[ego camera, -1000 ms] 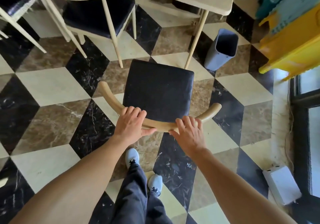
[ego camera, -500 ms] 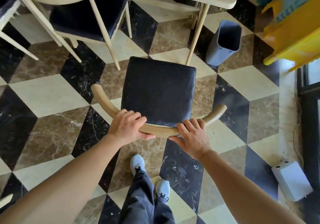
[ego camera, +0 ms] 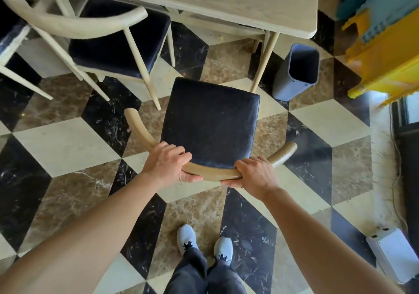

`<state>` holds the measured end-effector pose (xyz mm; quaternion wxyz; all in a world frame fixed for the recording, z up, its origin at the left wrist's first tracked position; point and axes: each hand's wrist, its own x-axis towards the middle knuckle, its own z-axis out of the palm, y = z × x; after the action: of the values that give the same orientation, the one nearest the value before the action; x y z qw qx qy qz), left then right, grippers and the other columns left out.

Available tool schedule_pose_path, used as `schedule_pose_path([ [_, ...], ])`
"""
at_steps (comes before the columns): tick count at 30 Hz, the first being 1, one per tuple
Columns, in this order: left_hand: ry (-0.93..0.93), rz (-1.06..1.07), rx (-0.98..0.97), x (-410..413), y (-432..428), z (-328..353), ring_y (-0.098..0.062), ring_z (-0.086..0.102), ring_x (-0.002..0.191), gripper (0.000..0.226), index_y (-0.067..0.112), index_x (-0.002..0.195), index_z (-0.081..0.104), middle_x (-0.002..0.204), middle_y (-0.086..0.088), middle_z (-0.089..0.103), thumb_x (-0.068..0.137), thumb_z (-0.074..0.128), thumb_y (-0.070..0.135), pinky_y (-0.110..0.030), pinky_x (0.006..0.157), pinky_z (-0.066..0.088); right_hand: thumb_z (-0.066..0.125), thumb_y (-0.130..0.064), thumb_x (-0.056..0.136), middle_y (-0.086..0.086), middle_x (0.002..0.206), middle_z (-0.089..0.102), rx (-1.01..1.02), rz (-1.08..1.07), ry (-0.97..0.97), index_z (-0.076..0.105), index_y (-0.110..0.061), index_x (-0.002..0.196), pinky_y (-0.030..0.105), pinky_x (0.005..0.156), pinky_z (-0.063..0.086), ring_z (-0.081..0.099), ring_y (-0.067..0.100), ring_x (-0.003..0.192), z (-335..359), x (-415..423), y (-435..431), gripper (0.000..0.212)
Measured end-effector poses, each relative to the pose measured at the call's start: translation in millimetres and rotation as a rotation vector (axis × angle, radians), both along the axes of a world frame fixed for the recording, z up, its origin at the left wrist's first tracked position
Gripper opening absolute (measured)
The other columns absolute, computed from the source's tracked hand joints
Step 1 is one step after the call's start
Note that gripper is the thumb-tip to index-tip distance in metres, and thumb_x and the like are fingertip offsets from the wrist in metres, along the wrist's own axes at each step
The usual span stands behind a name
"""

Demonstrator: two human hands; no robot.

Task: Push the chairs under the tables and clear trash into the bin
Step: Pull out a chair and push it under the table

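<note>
A chair with a black seat [ego camera: 210,123] and a curved wooden backrest stands on the tiled floor in front of me, facing a pale wooden table [ego camera: 249,1]. My left hand [ego camera: 166,163] grips the backrest left of centre. My right hand [ego camera: 255,174] grips it right of centre. The seat's front edge lies just short of the table's near right leg [ego camera: 264,63]. A grey bin [ego camera: 295,72] stands open and upright on the floor right of that leg.
A second black-seated chair [ego camera: 113,44] sits partly under the table at left. Another chair's edge [ego camera: 10,41] shows far left. Yellow plastic furniture [ego camera: 385,53] stands at right. A white box [ego camera: 394,253] lies by the wall at lower right.
Both hands have closed tighter round the backrest. The chair and I have moved forward toward the table, which now fills more of the top of the view.
</note>
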<state>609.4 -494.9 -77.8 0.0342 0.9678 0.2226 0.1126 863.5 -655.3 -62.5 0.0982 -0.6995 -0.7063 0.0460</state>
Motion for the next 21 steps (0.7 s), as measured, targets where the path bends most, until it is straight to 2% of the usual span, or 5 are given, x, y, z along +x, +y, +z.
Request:
schedule_pose_path([
  [12, 0.001, 0.025, 0.061, 26.7, 66.0, -1.7, -0.025, 0.055, 0.059, 0.073, 0.015, 0.073, 0.066, 0.065, -0.001, 0.056, 0.078, 0.049, 0.086, -0.036, 0.061, 0.041, 0.037, -0.085, 0.085, -0.004, 0.056, 0.05, 0.067, 0.042, -0.013, 0.052, -0.019, 0.064, 0.035, 0.054, 0.048, 0.053, 0.023, 0.051, -13.6, 29.0, 66.9, 0.07],
  [16, 0.054, 0.024, 0.031, 44.5, 96.1, 0.1, -0.025, 0.059, 0.064, 0.075, 0.015, 0.08, 0.07, 0.071, -0.001, 0.061, 0.082, 0.044, 0.085, -0.039, 0.066, 0.047, 0.041, -0.084, 0.083, -0.004, 0.055, 0.049, 0.077, 0.028, -0.024, 0.05, -0.019, 0.063, 0.033, 0.055, 0.045, 0.051, 0.022, 0.05, -16.6, 48.0, 97.8, 0.068],
  [21, 0.114, 0.008, -0.01, 59.8, 131.6, 6.4, -0.024, 0.058, 0.065, 0.076, 0.017, 0.081, 0.067, 0.073, 0.001, 0.059, 0.084, 0.035, 0.086, -0.038, 0.067, 0.046, 0.044, -0.082, 0.082, -0.004, 0.055, 0.05, 0.074, 0.032, -0.041, 0.051, -0.019, 0.063, 0.032, 0.053, 0.045, 0.052, 0.022, 0.049, -12.6, 62.1, 131.9, 0.067],
])
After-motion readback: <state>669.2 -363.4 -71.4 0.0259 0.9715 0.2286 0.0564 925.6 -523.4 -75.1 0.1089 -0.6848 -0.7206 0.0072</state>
